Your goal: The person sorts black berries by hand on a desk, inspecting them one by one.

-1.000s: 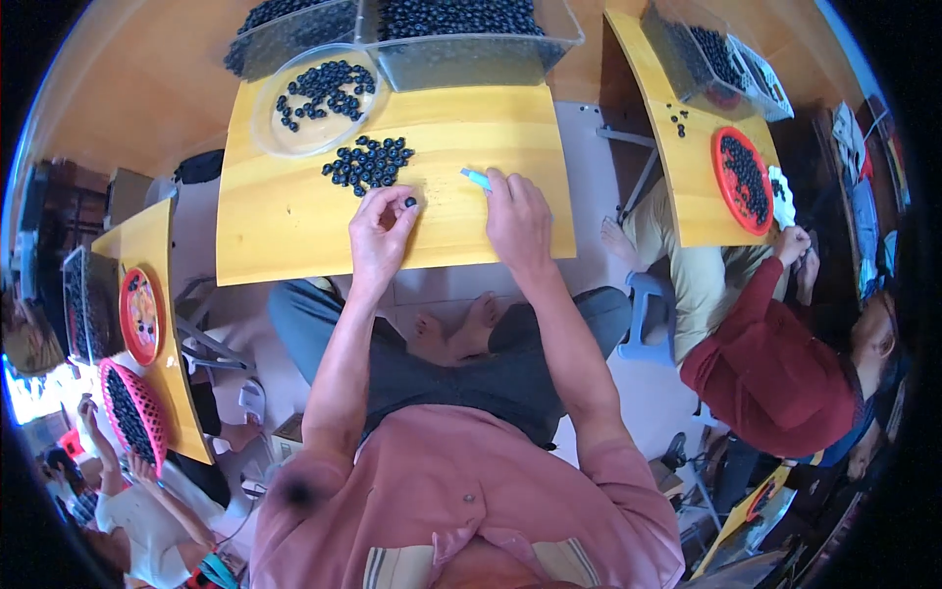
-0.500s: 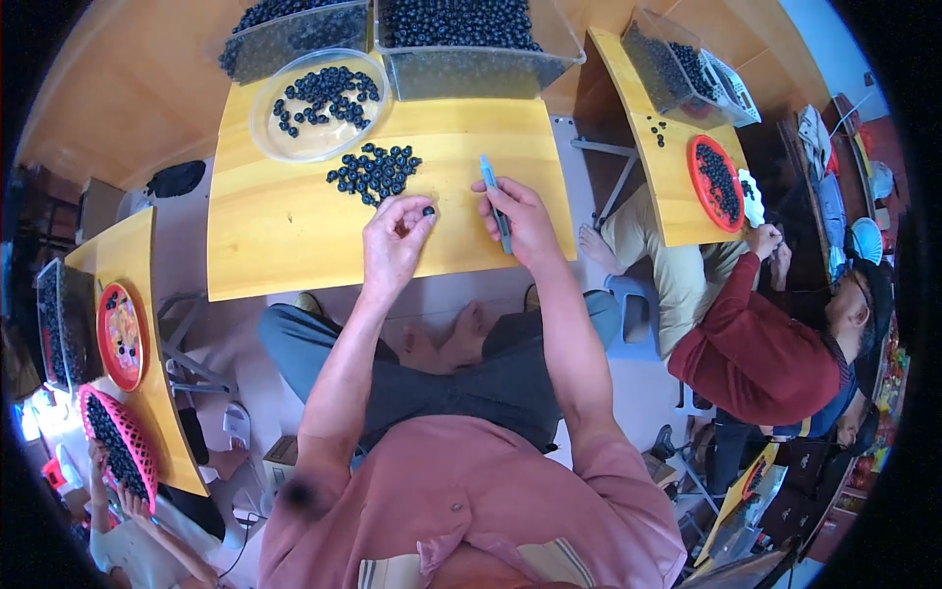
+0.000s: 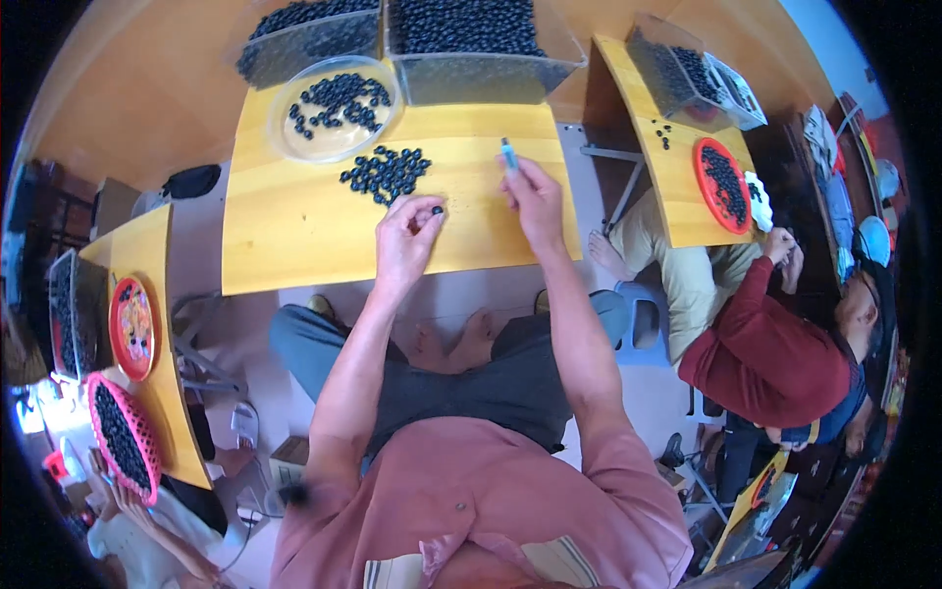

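Near the front of the yellow table (image 3: 294, 250), my left hand (image 3: 405, 236) pinches one small dark bead (image 3: 438, 210) between thumb and fingers. A loose heap of similar round black beads (image 3: 385, 175) lies just beyond that hand. To the right, my right hand (image 3: 538, 204) is wrapped round a slim grey-blue tool (image 3: 509, 157), its dark tip pointing up and away from me. The fingers hide most of the tool, so its exact kind is unclear. Both hands are apart from each other.
Behind the heap stands a round clear tray (image 3: 285, 137) of beads, with bead-filled clear bins (image 3: 481, 79) at the back. A person in a dark red top (image 3: 765, 363) works at the right-hand table. At lower left, another person's hands touch a pink basket (image 3: 149, 442).
My right hand has turned the tool, so less of its body shows and its tip points farther away. My left hand keeps its pinch on the bead. The whole view has shifted slightly.
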### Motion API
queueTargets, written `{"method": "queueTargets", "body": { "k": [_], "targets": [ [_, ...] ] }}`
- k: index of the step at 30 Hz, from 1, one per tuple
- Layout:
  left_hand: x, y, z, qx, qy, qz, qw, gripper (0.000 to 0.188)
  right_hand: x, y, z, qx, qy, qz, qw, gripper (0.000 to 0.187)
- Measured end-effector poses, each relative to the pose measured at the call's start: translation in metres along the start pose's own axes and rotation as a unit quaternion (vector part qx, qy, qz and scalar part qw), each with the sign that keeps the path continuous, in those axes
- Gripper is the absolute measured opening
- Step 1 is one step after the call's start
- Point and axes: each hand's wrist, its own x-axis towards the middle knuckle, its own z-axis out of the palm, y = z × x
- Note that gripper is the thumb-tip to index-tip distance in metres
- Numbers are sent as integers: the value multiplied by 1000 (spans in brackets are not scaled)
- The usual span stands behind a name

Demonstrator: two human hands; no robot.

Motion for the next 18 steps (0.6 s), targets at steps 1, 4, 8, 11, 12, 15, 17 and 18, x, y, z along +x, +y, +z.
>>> {"method": "queueTargets", "body": {
  "k": [1,4,8,11,12,15,17,18],
  "targets": [
    [-1,4,0,17,-4,9,1000,18,1,2,-1,-112,55,-65,990,24],
    [1,2,2,42,16,11,999,18,1,10,7,-316,117,-309,889,24],
    [4,1,4,42,24,-20,999,18,-11,14,14,-422,82,-247,869,21],
    [13,6,6,54,29,-2,998,17,-12,11,19,-451,62,-225,862,19],
    [15,5,7,56,29,-3,998,17,-12,9,20,-454,68,-237,856,18],
    [22,-1,15,13,57,-19,998,17,-11,12,21,-476,78,-272,833,16],
    [23,-4,21,-117,87,-75,987,17,-11,12,23,-495,81,-293,814,14],
    [24,-5,18,-117,91,-77,986,17,-12,11,25,-501,73,-311,804,12]
  ]
}}
